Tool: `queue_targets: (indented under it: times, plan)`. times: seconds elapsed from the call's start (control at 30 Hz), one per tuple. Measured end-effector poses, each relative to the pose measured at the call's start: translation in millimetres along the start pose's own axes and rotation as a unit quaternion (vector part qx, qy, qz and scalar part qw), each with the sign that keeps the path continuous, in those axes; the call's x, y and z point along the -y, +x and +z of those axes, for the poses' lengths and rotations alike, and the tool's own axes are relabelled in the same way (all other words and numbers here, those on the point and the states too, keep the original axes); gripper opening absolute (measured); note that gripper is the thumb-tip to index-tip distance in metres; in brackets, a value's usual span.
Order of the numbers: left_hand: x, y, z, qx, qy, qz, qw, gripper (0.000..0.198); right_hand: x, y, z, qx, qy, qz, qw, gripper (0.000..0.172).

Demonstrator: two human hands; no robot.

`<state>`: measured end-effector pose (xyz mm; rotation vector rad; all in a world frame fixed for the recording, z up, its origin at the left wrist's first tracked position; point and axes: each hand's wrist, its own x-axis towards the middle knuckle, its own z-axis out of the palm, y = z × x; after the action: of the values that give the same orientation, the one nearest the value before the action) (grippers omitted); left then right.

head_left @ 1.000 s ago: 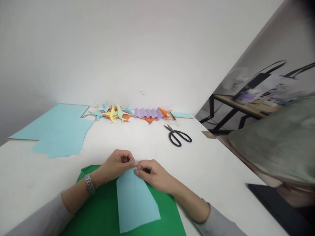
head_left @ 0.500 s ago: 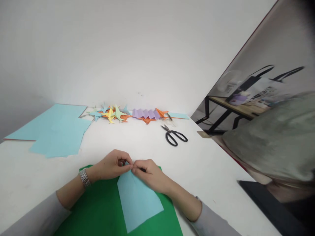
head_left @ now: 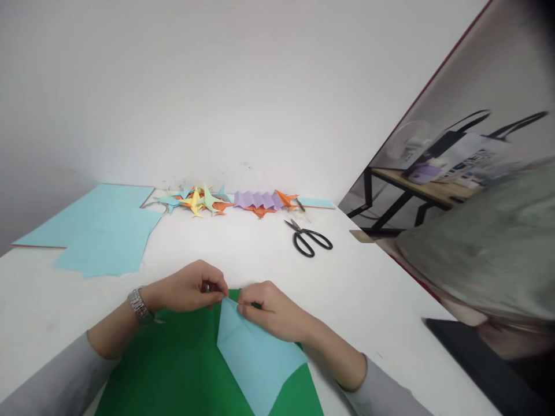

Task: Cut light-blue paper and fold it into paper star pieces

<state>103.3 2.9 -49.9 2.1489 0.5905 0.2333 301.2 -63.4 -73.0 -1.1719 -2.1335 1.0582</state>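
A folded sheet of light blue paper (head_left: 260, 358) is between my hands, over a green sheet (head_left: 182, 364) on the white table. My left hand (head_left: 193, 287) pinches the paper's top corner between thumb and fingertips. With thumb and fingers closed on the paper's upper right edge, my right hand (head_left: 273, 309) sits just beside it. Crease lines run down from the pinched corner. A metal watch (head_left: 139, 305) circles my left wrist.
Black-handled scissors (head_left: 309, 238) lie beyond my right hand. Light blue sheets (head_left: 108, 237) are stacked at the left. Folded paper shapes (head_left: 202, 201) and a pleated purple paper (head_left: 258, 200) line the wall. At the right, a person's sleeve (head_left: 485, 242) shows.
The blue paper has turned, its lower end swinging right and nearer to me. My hands have parted slightly, the left moving left and the right sliding along the paper's edge.
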Motion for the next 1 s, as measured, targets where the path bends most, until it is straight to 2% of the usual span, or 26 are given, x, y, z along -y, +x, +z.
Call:
queue_targets:
  times: [0.17, 0.37, 0.53, 0.77, 1.0]
  plan:
    - [5, 1, 0.0, -0.011, -0.022, -0.019, 1.000, 0.012, -2, 0, 0, -0.005, 0.015, 0.014, 1.000, 0.020]
    - [12, 4, 6.1, -0.072, -0.051, -0.066, 0.994, 0.012, -4, 2, 1, -0.027, -0.026, 0.016, 0.999, 0.021]
    - [16, 6, 9.4, -0.065, -0.053, -0.081, 0.993, 0.015, -6, 4, 1, -0.027, -0.056, 0.023, 0.998, 0.021]
    - [27, -1, -14.1, -0.090, -0.069, -0.117, 0.987, 0.020, -16, 3, -9, -0.043, 0.030, 0.049, 0.997, 0.025]
    - [28, -13, -41.5, -0.162, -0.069, -0.127, 0.976, 0.019, -23, 1, -15, -0.091, 0.093, 0.057, 0.990, 0.021]
